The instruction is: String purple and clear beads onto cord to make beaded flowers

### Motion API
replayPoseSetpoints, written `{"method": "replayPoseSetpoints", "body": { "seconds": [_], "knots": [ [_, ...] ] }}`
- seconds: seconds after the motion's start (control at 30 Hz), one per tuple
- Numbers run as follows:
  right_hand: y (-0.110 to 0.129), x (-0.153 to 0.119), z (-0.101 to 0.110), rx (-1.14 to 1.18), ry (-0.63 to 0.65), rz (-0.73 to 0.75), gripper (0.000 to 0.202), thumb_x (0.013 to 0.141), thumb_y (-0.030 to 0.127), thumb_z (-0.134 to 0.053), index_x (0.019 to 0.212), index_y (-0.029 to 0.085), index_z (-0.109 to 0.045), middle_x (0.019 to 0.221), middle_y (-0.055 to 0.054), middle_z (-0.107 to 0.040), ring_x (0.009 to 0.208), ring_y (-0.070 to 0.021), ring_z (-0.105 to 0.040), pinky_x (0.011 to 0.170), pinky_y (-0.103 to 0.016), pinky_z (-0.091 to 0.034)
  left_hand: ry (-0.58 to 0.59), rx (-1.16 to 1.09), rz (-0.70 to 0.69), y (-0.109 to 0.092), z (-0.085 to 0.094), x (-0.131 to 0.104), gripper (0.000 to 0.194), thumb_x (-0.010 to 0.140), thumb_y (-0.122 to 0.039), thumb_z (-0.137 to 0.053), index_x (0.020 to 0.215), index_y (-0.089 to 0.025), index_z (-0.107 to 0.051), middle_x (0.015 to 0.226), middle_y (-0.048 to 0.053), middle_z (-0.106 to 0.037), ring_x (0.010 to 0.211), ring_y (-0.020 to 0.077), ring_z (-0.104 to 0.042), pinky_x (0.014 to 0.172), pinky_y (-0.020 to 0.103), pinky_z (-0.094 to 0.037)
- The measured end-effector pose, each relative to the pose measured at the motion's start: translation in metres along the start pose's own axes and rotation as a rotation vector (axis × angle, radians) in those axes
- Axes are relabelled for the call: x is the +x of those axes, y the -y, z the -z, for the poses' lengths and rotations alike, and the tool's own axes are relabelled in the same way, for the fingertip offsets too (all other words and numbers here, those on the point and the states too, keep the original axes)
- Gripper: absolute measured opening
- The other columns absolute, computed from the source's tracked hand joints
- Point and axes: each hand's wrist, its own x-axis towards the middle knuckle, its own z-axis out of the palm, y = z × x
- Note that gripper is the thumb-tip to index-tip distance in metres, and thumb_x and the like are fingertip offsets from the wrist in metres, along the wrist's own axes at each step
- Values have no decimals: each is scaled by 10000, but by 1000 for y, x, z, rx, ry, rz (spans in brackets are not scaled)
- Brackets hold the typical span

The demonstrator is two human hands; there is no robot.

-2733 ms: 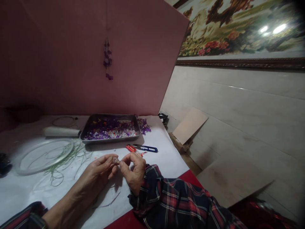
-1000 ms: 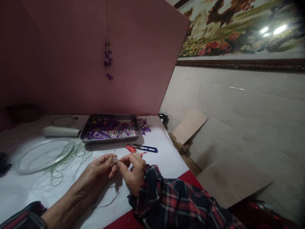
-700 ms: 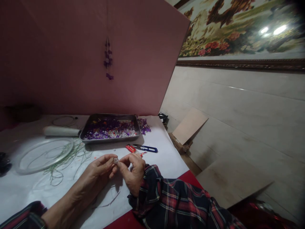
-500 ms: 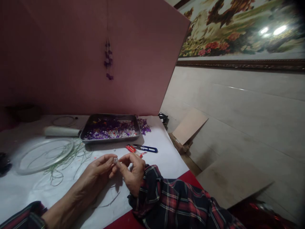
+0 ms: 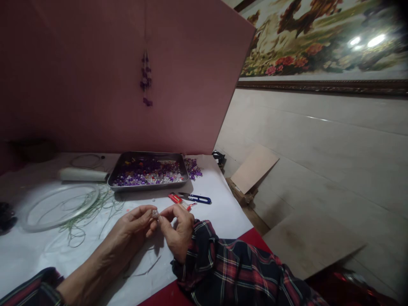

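Observation:
Between the fingertips of my left hand [image 5: 135,225] is a small clear beaded piece [image 5: 154,213], pinched by thumb and forefinger. My right hand [image 5: 177,229] meets it from the right, thumb and forefinger closed at the piece's edge; whether they grip thread or a bead is too small to tell. Beyond the hands lie blue thread snips [image 5: 196,198] and a red lighter-like item [image 5: 175,198]. A dark metal tray [image 5: 148,187] farther back holds purple, clear and orange beads. Thin dark strands [image 5: 149,267] lie on the white sheet below my hands.
Green thread [image 5: 92,212] tangles beside a clear plastic ring [image 5: 28,227] on the left. A white roll [image 5: 83,174] lies left of the tray, and purple beads [image 5: 193,169] spill at its right. A purple bead strand [image 5: 146,80] hangs against the pink panel [image 5: 191,85].
My hands stay nearly in place. The clear beaded piece has turned slightly between my fingertips, and the right fingertips have shifted a little.

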Motion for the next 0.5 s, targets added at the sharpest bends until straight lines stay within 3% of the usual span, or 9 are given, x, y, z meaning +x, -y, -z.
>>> {"method": "replayPoseSetpoints", "body": {
  "seconds": [0.33,0.43,0.5],
  "knots": [
    [-2,-1,-2,29,-10,12,109,753,187,-602,645,182,-614,593,18,-579,617,-144,-561,618,-262,-407,-49,-3,-4,-1,-2,0,59,716,-72,-694,765,-104,-700,617,35,-612,520,88,-546,496,173,-478],
    [-5,-2,-2,62,22,-7,31,767,208,-621,764,187,-644,641,18,-613,631,-146,-582,621,-259,-423,-68,-1,-11,-1,-2,1,82,692,-78,-722,765,-104,-694,654,41,-631,541,93,-562,502,180,-485],
    [-5,-2,-1,92,36,-13,114,763,217,-635,871,186,-656,651,18,-623,627,-150,-588,613,-258,-433,-68,8,1,0,-1,2,126,654,-106,-764,752,-105,-685,656,37,-639,517,82,-552,468,168,-461]
  ]
}}
